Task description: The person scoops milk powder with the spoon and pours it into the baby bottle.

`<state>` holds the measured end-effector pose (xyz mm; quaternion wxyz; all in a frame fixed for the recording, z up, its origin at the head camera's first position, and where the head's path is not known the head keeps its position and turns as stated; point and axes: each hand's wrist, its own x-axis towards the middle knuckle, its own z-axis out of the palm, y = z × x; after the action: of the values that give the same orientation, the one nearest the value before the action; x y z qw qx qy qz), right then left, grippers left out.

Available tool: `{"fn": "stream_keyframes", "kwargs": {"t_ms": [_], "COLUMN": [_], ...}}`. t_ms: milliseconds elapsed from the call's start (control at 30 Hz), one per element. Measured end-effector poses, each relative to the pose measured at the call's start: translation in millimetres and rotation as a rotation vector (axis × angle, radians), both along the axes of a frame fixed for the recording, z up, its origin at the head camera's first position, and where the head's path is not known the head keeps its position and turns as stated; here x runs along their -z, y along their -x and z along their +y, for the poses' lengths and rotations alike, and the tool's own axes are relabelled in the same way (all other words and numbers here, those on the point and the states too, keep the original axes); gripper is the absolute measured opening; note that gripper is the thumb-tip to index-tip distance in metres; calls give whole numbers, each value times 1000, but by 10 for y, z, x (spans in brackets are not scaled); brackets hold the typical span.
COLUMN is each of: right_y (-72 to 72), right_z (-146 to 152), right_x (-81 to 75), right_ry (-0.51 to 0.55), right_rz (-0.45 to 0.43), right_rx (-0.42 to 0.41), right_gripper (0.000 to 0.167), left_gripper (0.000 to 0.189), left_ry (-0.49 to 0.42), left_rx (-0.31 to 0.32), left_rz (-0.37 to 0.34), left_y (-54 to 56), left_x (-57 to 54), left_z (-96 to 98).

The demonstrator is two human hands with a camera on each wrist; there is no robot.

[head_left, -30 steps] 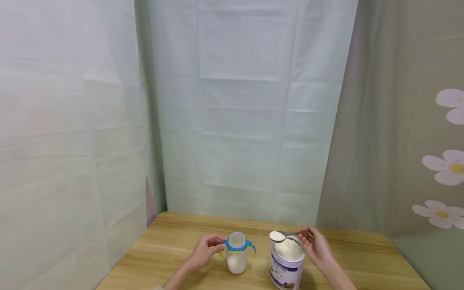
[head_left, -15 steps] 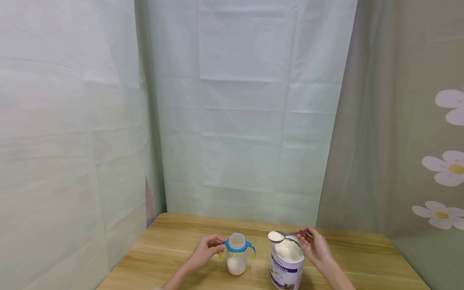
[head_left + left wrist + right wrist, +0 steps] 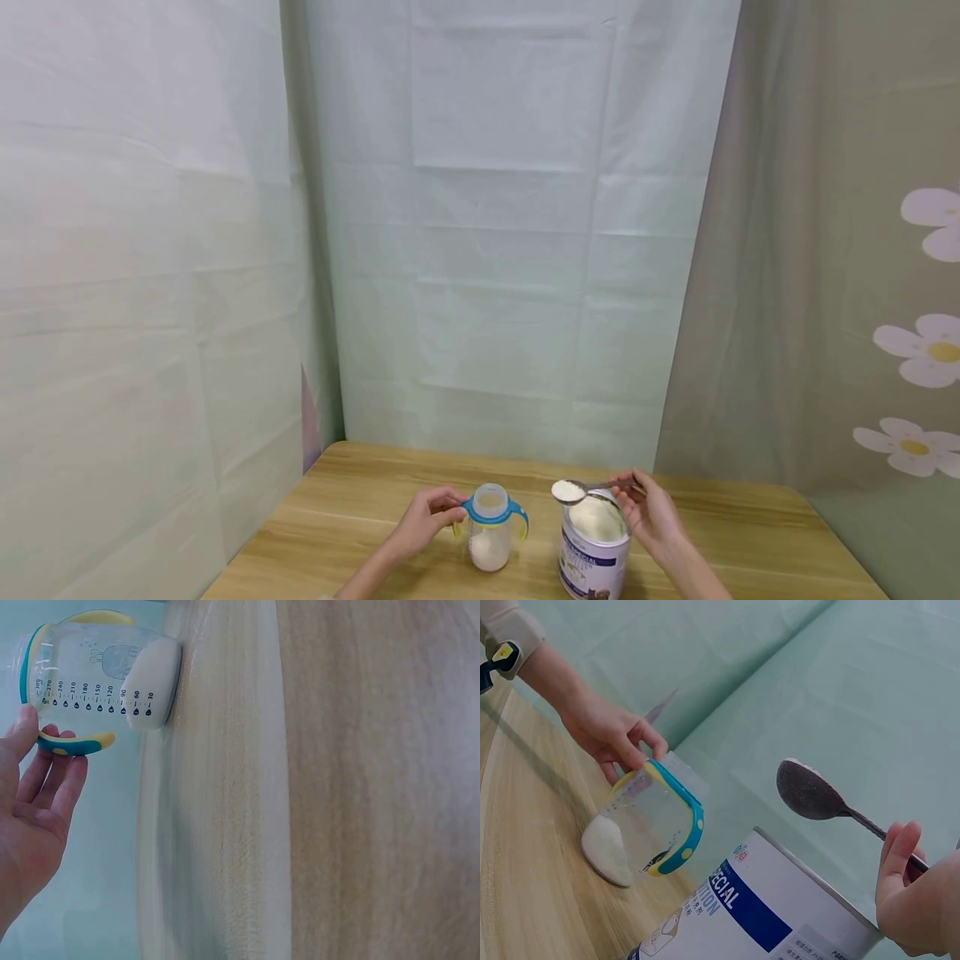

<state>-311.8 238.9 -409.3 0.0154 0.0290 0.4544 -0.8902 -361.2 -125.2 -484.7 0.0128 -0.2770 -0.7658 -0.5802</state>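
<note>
A clear baby bottle with a blue-and-yellow handled collar stands uncapped on the table, white powder in its lower part. My left hand pinches the bottle's left handle between thumb and fingers. To the right, my right hand grips a dark metal spoon by its handle. A heap of white powder fills the spoon's bowl, held level above the left rim of an open tin. Pale powder also shows inside this white-and-purple tin.
The wooden table runs back to a pale curtain. More curtain hangs at the right, printed with white flowers. A band is strapped round the left wrist.
My right hand has shifted the loaded spoon slightly left, toward the bottle. The left hand keeps its hold on the handle, and the bottle and tin stay put.
</note>
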Motion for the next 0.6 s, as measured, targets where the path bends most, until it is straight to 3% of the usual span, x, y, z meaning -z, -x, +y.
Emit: {"fn": "stream_keyframes", "kwargs": {"t_ms": [600], "right_y": [-1], "right_z": [-60], "right_x": [-19], "right_ry": [-76], "right_rz": [19], "right_rx": [7], "right_gripper": [35], "left_gripper": [26], "left_ry": [-12], "left_rx": [10], "left_rz": [-9], "left_y": [22], "left_x": [25], "left_z": [-8]}}
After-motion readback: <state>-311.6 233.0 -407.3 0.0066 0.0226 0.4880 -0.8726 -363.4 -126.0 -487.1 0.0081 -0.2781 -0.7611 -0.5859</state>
